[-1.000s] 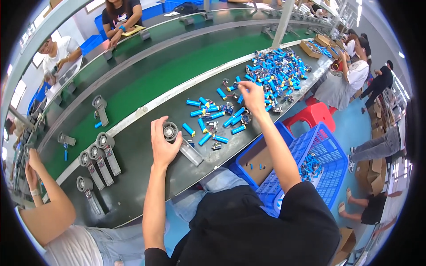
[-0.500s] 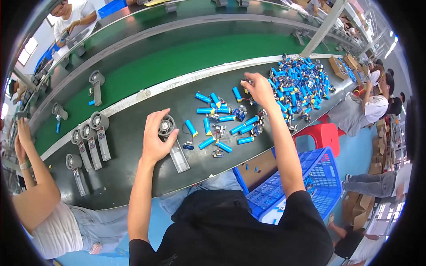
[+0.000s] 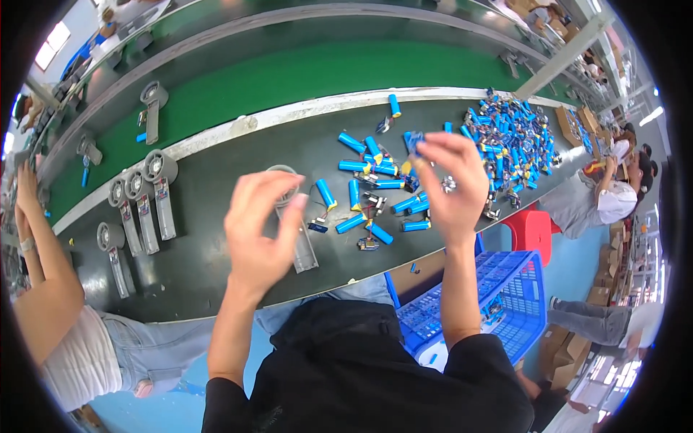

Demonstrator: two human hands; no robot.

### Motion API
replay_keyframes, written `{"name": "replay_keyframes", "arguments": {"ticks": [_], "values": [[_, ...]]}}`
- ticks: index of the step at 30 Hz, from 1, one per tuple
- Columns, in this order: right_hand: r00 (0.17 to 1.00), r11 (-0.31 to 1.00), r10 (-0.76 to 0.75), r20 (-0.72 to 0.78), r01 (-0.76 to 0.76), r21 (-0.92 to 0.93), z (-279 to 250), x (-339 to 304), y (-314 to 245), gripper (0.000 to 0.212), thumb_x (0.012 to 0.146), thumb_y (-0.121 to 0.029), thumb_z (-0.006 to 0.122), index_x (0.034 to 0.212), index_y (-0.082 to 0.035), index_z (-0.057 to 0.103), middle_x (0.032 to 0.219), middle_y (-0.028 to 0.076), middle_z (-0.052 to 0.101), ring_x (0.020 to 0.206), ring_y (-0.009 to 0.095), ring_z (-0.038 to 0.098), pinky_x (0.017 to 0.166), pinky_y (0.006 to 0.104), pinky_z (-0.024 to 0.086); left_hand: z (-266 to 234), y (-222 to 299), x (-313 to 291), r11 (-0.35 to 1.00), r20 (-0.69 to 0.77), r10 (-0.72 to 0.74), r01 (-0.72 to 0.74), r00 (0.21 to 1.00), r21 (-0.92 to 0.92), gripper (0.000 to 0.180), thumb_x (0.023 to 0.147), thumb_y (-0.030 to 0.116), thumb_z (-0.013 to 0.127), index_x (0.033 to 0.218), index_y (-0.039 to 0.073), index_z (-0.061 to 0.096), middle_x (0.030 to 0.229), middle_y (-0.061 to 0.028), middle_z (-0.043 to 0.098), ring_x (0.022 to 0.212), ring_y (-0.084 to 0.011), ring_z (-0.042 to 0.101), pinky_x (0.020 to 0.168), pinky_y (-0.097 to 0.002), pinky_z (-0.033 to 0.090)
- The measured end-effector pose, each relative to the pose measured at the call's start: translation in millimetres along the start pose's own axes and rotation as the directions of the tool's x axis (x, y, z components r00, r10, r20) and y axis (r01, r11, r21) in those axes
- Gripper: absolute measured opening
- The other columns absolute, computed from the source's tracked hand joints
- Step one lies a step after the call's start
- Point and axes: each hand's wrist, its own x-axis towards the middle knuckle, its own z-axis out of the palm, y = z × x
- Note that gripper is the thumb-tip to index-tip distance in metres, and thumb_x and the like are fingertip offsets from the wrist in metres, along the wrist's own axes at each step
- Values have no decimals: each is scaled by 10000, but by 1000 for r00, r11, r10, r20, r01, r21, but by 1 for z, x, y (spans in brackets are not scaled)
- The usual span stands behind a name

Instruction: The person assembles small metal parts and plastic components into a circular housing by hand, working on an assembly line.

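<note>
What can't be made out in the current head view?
Head view:
Gray housing: round end partly hidden by the left hand.
Blue part in the right hand: blurred, partly covered by the grip.
Blue basket: contents partly hidden behind the right forearm.
Neighbor's hands: anything held is lost near the dark left rim.

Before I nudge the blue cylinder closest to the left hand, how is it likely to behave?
The blue cylinder will probably roll if pushed sideways, being round and lying on its side. Thin wires seem to join it to the small circuit board, so that may drag along loosely. The joint could be fragile, as those wires look fine.
</note>
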Motion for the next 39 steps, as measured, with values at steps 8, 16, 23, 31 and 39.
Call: {"name": "replay_keyframes", "arguments": {"ticks": [8,16,23,31,39], "values": [[955,935,-168,246,76,347,46,-36,-83,375,657,108,692,998,-35,755,1100,168,704,924,290,708,770,340,572,0,25,-39,992,58,-110,107,992,65,491,791,-90,660,1277,-27,616,1195,-173,684,1086,-298,673,942,-333,513],[896,832,232,378,-384,400,52,-45,-54,222,856,66,648,1055,3,723,1005,115,713,835,163,673,726,266,529,-45,5,-66,770,49,-403,368,914,-521,324,887,-92,574,1195,-5,629,1059,-79,698,855,-111,644,748,-251,507],[726,701,429,538,-643,308,76,-75,-45,265,883,35,651,1135,-27,707,998,50,703,623,37,557,591,197,436,-18,-16,-60,963,262,-201,142,944,227,209,821,25,695,1023,73,714,721,-38,625,540,-127,518,543,-283,417],[785,726,387,484,-583,365,95,-72,-51,306,849,68,644,1133,-33,695,1002,40,703,559,2,463,524,193,371,1,-38,-51,932,217,-27,-54,976,360,176,808,79,733,980,115,729,619,-39,515,518,-224,510,519,-348,408],[796,700,441,414,-594,397,102,-78,-44,274,843,100,586,1075,-12,680,1048,31,685,521,-14,417,499,183,330,-2,-27,-43,899,366,13,-171,930,402,216,785,71,726,990,140,732,606,-35,513,524,-228,522,527,-353,413]]}}
